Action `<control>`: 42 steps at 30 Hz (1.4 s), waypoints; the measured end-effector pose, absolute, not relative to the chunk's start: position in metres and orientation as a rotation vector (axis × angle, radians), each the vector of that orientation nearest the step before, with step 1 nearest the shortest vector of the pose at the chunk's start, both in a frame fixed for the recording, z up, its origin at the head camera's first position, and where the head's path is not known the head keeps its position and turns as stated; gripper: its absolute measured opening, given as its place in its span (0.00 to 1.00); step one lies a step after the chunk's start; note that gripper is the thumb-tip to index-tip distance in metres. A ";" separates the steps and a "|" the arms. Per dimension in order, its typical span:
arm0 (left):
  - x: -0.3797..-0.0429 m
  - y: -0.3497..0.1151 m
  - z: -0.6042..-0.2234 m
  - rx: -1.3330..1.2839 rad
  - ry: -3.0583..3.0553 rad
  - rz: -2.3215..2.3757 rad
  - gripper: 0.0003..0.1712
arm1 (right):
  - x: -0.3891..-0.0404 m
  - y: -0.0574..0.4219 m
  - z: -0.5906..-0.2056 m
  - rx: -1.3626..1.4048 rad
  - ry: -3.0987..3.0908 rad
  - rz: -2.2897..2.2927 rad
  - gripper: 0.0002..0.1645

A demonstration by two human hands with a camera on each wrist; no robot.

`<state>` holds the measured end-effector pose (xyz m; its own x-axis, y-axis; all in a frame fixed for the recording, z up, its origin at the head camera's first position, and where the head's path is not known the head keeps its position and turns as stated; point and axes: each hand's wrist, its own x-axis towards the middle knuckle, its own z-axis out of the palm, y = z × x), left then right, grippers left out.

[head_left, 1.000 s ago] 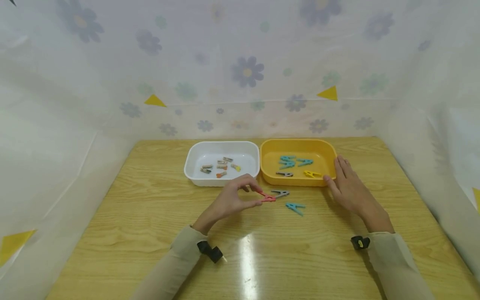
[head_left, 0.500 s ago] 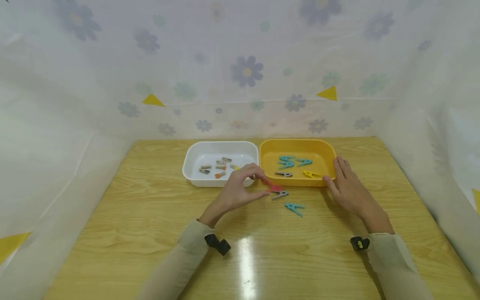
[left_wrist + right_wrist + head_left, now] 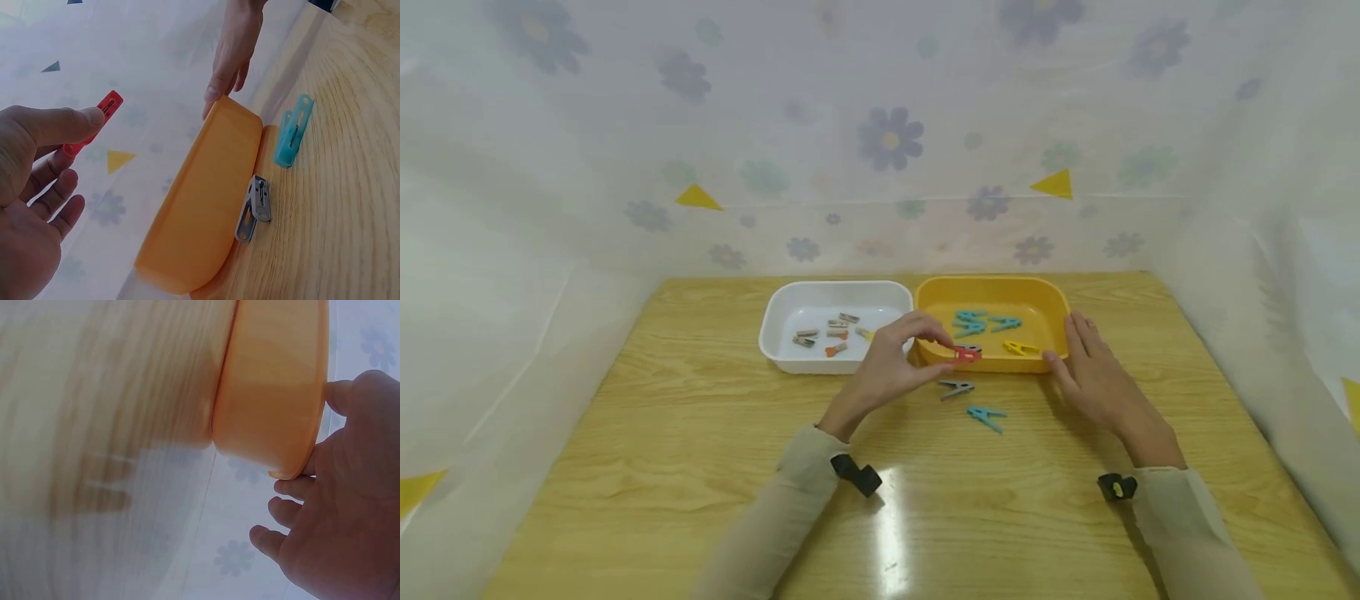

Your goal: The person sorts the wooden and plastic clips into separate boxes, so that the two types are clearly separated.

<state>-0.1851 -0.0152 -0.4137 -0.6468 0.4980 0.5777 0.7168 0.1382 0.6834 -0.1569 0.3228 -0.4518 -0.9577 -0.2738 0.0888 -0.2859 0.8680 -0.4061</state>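
Observation:
My left hand (image 3: 887, 367) pinches a red clothespin (image 3: 967, 354) between thumb and fingertips, above the front rim of the yellow tub (image 3: 936, 363). In the left wrist view the red clothespin (image 3: 107, 112) shows level under the thumb's tip, its other fingers loosely bent. My right hand (image 3: 1101, 383) rests against the tub's front right corner, thumb at the rim and fingers extended along the side wall. Inside the tub lie several blue clothespins (image 3: 972, 328), a yellow clothespin (image 3: 1021, 347) and a grey one, partly hidden by the red one.
On the wooden table (image 3: 700, 433), in front of the tub, lie a grey clothespin (image 3: 957, 389) and a blue clothespin (image 3: 987, 417). A white tub (image 3: 775, 354) with several small wooden clothespins (image 3: 837, 334) stands left of the yellow one. Flowered sheeting (image 3: 820, 150) encloses the table's back and sides.
My left hand has carried the red clothespin forward and right, from beside the loose grey clothespin to above the yellow tub's front rim. The right hand keeps its place on the corner.

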 end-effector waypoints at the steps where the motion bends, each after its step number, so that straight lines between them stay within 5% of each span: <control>1: -0.187 -0.013 -0.414 -1.199 -2.190 -1.525 0.14 | -0.157 0.323 -0.452 0.449 -3.009 0.660 0.47; 42: -0.248 0.076 -0.433 -0.864 -2.498 -1.715 0.17 | -0.161 0.318 -0.450 0.416 -3.029 0.623 0.47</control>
